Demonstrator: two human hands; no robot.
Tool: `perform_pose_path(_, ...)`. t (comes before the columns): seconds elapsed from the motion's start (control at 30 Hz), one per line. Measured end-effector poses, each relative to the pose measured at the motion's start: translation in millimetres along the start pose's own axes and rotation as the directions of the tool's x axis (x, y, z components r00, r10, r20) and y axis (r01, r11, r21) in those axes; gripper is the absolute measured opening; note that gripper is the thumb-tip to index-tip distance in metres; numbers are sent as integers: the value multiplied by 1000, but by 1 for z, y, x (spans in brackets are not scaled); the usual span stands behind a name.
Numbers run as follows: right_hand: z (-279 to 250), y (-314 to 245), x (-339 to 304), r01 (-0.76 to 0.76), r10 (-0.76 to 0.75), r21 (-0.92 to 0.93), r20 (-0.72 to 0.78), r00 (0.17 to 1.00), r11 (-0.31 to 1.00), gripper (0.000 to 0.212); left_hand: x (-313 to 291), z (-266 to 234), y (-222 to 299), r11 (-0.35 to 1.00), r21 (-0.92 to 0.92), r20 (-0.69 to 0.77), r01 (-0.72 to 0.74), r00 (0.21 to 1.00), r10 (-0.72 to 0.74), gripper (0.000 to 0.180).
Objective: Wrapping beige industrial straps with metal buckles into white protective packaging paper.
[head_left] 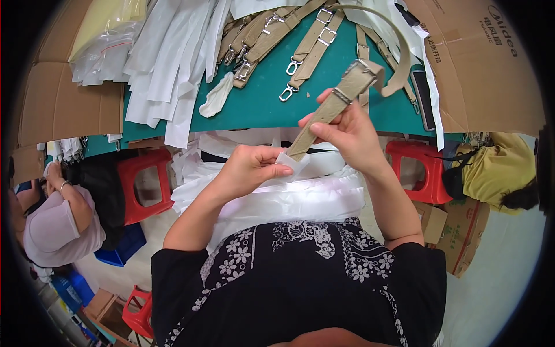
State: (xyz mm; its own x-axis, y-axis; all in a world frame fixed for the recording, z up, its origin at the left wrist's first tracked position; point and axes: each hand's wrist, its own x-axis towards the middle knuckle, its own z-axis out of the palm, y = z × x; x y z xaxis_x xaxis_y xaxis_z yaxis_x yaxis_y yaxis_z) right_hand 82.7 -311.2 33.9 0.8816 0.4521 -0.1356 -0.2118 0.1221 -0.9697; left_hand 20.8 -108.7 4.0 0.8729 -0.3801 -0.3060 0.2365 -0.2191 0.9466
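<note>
My right hand (347,130) is closed around a beige strap (326,110) with a silver buckle, its thumb lying along the flat face. Above the hand the strap loops up and bends over to the right. At its lower end, my left hand (250,169) pinches a piece of thin white wrapping (293,162) that meets the strap tip. Whether the tip sits inside the wrapping or only against it, I cannot tell. More white sheeting (272,199) lies bunched below both hands, in front of my body.
On the green table (257,107) lie several beige straps (315,49) with silver clasps, long white sleeves (167,75), a crumpled white glove (218,95) and a dark phone (424,101). Cardboard (474,75) borders the right side. Red stools (144,185) and other people flank me.
</note>
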Motion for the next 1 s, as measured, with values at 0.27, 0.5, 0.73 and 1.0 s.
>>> perform_pose_path(0.27,6,12,0,-191,211,-111,209,955,975,25,15,1,-7,945,-286,-60,-158,987,146,27)
perform_pose_path(0.5,-11,-24,20,9,10,261,-68,998,965,27,23,-18,27,991,-3,-35,-136,990,136,21)
perform_pose_path(0.73,-7,-45,6,44,-37,-97,70,997,994,20,38,-10,17,963,-96,-146,-252,960,237,25)
perform_pose_path(1.0,-43,-39,4,37,-33,-5,377,926,999,21,45,-3,14,906,-357,-74,-226,974,214,20)
